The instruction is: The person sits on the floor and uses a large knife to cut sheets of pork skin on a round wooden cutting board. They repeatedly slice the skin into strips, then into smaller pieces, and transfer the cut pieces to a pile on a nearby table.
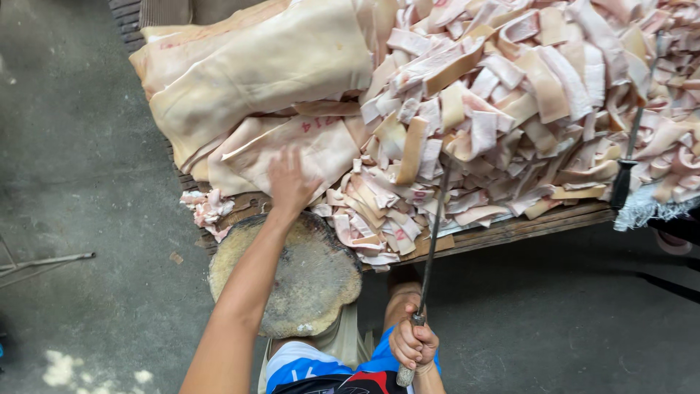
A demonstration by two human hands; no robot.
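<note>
Fingers: left hand (289, 181) spread wide, flat on a large pork skin sheet (292, 149), pinning it for a pull toward the round wooden chopping block (302, 277). Right hand (413, 344) fisted around a long knife (432, 248), blade raised edge-on, tip reaching the heap of cut skin strips (510, 109) on the wooden pallet (510, 228).

I count my two hands, left (290, 182) and right (413, 343), one metal rod (432, 241), one round chopping block (306, 273), perhaps three large skin sheets (270, 73), and one heap of strips (525, 102) too many to count.
</note>
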